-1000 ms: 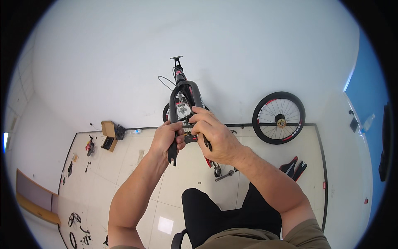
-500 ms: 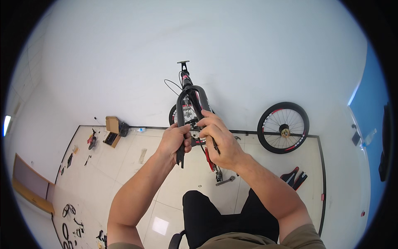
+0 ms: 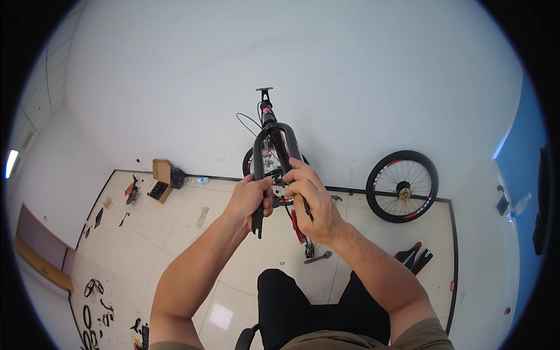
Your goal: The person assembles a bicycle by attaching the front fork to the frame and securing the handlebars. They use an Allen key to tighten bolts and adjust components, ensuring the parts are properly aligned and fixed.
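Observation:
In front of me stands a bicycle frame with a black fork (image 3: 258,153), its two legs reaching toward me. My left hand (image 3: 249,200) is closed round the left fork leg near its lower end, and the slotted tip sticks out below the fingers. The right leg is gripped by my right hand (image 3: 312,201), whose fingers wrap over it; its tip shows under the palm. Beyond the hands, the bike's other wheel and a red part of the frame (image 3: 297,226) are partly hidden. A thin cable (image 3: 248,120) loops out left of the fork.
A loose wheel (image 3: 402,186) leans on the wall at the right. On the floor lie an adjustable wrench (image 3: 318,257), a black and red saddle (image 3: 408,254), an opened cardboard box (image 3: 161,175) and several small bike parts at the left. A chair arm (image 3: 247,336) is beside my leg.
The view has shifted slightly, so the bike and room sit a little further right. Both hands keep their hold on the fork legs.

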Available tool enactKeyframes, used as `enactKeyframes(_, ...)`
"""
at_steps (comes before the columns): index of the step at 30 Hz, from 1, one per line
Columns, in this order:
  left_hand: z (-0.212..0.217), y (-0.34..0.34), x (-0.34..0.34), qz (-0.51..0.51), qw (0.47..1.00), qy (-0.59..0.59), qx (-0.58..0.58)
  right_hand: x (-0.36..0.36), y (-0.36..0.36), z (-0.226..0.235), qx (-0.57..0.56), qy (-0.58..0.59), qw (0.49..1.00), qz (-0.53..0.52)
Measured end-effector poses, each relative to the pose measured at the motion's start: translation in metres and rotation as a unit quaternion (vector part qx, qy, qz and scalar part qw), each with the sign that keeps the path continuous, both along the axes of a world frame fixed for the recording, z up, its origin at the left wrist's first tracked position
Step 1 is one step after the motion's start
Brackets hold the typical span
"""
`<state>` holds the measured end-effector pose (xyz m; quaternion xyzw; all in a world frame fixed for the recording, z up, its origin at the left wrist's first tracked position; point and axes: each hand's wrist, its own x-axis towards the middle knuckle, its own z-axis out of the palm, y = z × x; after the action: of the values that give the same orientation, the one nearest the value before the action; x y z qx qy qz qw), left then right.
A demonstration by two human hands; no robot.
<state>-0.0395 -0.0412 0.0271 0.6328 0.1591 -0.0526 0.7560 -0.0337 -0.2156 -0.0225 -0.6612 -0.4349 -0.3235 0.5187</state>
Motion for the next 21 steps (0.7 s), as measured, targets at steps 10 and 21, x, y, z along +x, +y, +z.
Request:
enactKeyframes(10,0.005,0.009,0.008,-0.002,1.000,0.014,0.002,-0.020,-0.009,-0.028,0.055,0.136,0.988,-0.045)
enactKeyframes(21,0.011,0.011,0.015,0.003,0.997,0.048,0.059,-0.070,-0.036,-0.296,-0.005,0.524,0.850,-0.047)
